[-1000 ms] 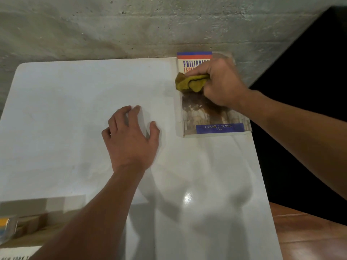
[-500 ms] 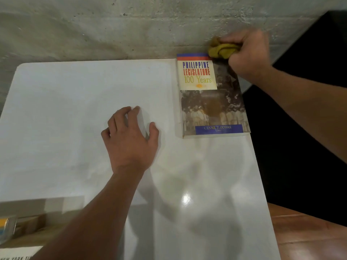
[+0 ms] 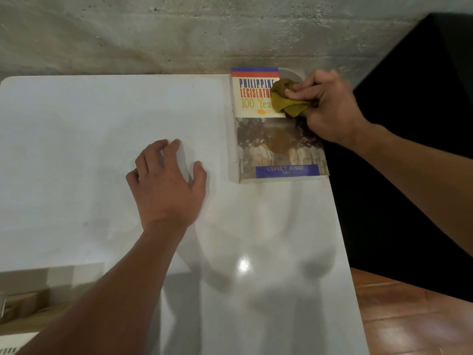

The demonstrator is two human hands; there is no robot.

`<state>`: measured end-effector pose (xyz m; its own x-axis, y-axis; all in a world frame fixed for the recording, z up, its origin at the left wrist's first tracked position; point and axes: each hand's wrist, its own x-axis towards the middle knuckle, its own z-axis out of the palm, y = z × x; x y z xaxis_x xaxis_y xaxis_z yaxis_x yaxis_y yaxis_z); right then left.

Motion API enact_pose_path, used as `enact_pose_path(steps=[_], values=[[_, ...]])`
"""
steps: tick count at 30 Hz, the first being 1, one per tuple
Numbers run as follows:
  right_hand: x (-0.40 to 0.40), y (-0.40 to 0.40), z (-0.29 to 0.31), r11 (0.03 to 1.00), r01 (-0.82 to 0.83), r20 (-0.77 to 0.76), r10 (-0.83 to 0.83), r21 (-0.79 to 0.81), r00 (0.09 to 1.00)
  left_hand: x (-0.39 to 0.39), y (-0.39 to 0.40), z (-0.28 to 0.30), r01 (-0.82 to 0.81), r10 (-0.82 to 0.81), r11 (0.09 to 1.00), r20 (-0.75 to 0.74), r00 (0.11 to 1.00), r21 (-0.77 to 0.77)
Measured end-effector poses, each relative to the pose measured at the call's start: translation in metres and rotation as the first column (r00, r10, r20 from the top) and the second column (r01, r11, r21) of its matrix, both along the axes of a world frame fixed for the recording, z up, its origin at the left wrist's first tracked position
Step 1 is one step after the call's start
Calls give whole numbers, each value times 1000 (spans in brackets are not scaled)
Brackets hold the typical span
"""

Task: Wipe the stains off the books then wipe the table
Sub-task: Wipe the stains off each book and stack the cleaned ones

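Hidden and cut-off parts

We lose the title's last letters on the book (image 3: 279, 147) under the cloth (image 3: 288, 99); the right hand (image 3: 330, 108) is motion-blurred, and blurry objects (image 3: 23, 303) at lower left run off the edge.

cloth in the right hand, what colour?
Mustard yellow-olive cloth, bunched in the right hand on the book. Only the head view shows it.

It looked like a plain room in a home or a storage corner. A bare, rough concrete wall (image 3: 179, 34) stood right behind a glossy white table (image 3: 89, 149), which bore a history paperback (image 3: 276, 147). Polished reddish wooden flooring (image 3: 409, 321) showed at the lower right, beside a dark unlit area.
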<state>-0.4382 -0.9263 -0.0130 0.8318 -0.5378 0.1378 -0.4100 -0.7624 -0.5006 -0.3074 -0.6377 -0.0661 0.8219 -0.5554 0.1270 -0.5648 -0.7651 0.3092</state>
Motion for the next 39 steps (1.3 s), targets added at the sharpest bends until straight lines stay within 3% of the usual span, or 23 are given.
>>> enact_pose_path(steps=[11, 15, 18, 20, 23, 30, 39], values=[[-19, 34, 2, 999, -10, 89, 6, 45, 996, 0, 0, -2, -2, 2, 1000, 8, 1000, -4], [-27, 47, 7, 998, 9, 20, -10, 59, 1000, 0, 0, -1, -2, 2, 1000, 8, 1000, 3], [-15, 43, 23, 976, 112, -21, -110, 189, 994, 1, 0, 0, -5, 5, 1000, 12, 1000, 2], [1, 35, 31, 949, 186, 33, -201, 254, 979, 0, 0, 0, -3, 4, 1000, 13, 1000, -2], [26, 26, 29, 961, 216, 126, -239, 173, 963, 1, 0, 0, -4, 4, 1000, 8, 1000, -3], [37, 40, 9, 978, 48, 15, -53, 201, 999, 1, 1, -1, -3, 3, 1000, 4, 1000, 5], [9, 63, 17, 932, 41, -17, -37, 361, 999, 0, 0, -1, 5, -5, 1000, -6, 1000, 10]])
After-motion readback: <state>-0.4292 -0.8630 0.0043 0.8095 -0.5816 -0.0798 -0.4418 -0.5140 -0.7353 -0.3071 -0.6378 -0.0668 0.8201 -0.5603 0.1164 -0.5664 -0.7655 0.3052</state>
